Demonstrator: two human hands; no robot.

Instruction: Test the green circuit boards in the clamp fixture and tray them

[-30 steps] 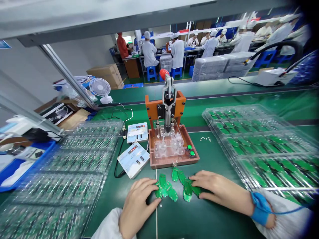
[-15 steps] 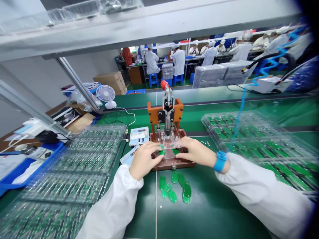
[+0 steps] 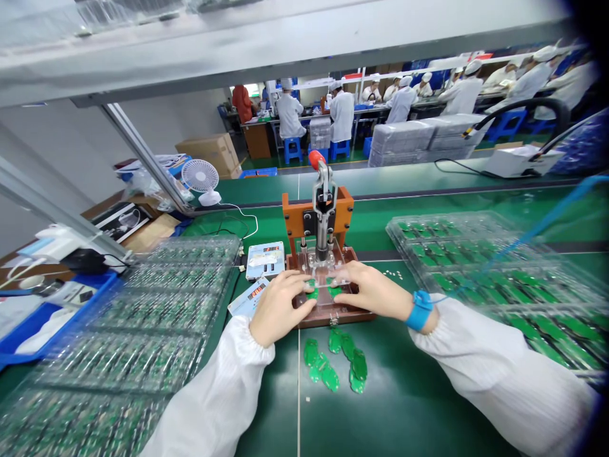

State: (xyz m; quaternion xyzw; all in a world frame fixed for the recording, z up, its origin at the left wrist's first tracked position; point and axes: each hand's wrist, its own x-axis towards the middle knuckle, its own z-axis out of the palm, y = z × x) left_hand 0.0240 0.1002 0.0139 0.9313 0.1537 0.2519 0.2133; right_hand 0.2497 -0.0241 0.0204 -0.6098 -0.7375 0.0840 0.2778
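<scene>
A press fixture with a red-knobbed toggle lever (image 3: 315,158), an orange upright frame and a brown base (image 3: 352,315) stands in front of me. My left hand (image 3: 280,298) reaches in from the left, thumb and fingers about one green circuit board (image 3: 312,293). From the right, my right hand (image 3: 373,289) has its fingertips and thumb at another green circuit board (image 3: 334,292). Both boards lie low in the fixture below the clear plate, partly covered by my fingers. Two loose groups of green circuit boards (image 3: 359,366) rest on the mat before the base.
Clear trays of boards (image 3: 157,304) fill the left side; further trays (image 3: 495,279) lie right. Two small display boxes (image 3: 265,260) sit left of the fixture, near a white fan (image 3: 200,176). A blue coiled cord (image 3: 537,231) crosses the right side. People work at benches behind.
Both hands stay at the fixture with only slight finger shifts, and the two boards show more clearly. The blue cord has swung toward the right. The camera view has shifted a little.
</scene>
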